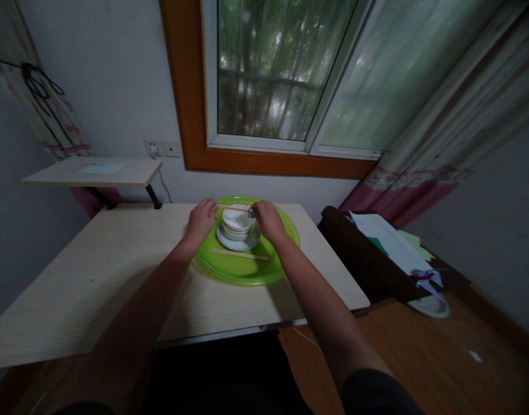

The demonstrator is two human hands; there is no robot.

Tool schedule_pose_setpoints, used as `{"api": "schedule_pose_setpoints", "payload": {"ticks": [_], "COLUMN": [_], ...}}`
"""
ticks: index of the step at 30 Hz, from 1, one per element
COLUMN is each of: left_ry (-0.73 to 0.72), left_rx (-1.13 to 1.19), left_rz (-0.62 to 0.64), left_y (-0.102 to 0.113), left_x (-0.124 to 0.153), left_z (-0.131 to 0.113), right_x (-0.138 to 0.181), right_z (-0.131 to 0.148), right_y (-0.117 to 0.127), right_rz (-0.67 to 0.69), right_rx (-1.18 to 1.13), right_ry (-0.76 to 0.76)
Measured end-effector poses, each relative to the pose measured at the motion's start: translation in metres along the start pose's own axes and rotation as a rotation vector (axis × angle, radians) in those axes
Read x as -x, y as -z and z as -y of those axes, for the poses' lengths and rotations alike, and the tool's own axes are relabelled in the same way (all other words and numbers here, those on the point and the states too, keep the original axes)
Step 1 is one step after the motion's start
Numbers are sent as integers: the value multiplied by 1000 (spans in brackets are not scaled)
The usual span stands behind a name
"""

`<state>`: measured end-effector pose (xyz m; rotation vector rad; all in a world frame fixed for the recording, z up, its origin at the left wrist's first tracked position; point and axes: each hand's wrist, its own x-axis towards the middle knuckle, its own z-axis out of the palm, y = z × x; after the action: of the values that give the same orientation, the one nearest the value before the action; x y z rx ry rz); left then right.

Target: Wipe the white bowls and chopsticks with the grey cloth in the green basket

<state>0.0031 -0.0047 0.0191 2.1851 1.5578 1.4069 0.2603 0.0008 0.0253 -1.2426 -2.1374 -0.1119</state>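
Two hands (203, 219) (268, 221) hold chopsticks (232, 208) above one bowl stack (237, 235) on one plate (238, 246).

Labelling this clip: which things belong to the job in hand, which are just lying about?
Likely in the job: chopsticks, stacked bowls, plate beneath, green tray.
Likely just lying about: shelf paper, papers at right, small white floor item.

Left hand (201, 218): its fingers pinch one end of a thin stick (232, 208).
Right hand (268, 219): by the stick's other end, holding a small dark thing (251, 212), too tiny to name.
Bowls (238, 223): white, piled on a white plate (234, 245).
Chopsticks (240, 254): lying in front of the plate.
Tray (238, 272): round, green, under the plate and chopsticks.
Table (95, 248): pale, near a window (268, 80).
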Motion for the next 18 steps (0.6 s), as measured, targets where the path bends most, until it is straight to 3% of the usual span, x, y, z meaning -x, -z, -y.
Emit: {"api": "schedule_pose_setpoints", "payload": {"ticks": [4,10,14,18], "left_ry": [-54,-153,-152,-128], "left_rx": [-11,-13,-42,-103], "left_rz": [103,327,335,244], "left_y": [-5,-9,-10,-11], "left_x": [1,5,6,4], "left_z": [-2,-6,-4,1], "right_x": [1,4,3,1], "right_z": [5,23,26,21], "right_y": [0,-5,-6,-5], "right_rz": [37,120,128,90], "right_rx": [-9,30,36,44], "right_ry": [42,225,215,154]}}
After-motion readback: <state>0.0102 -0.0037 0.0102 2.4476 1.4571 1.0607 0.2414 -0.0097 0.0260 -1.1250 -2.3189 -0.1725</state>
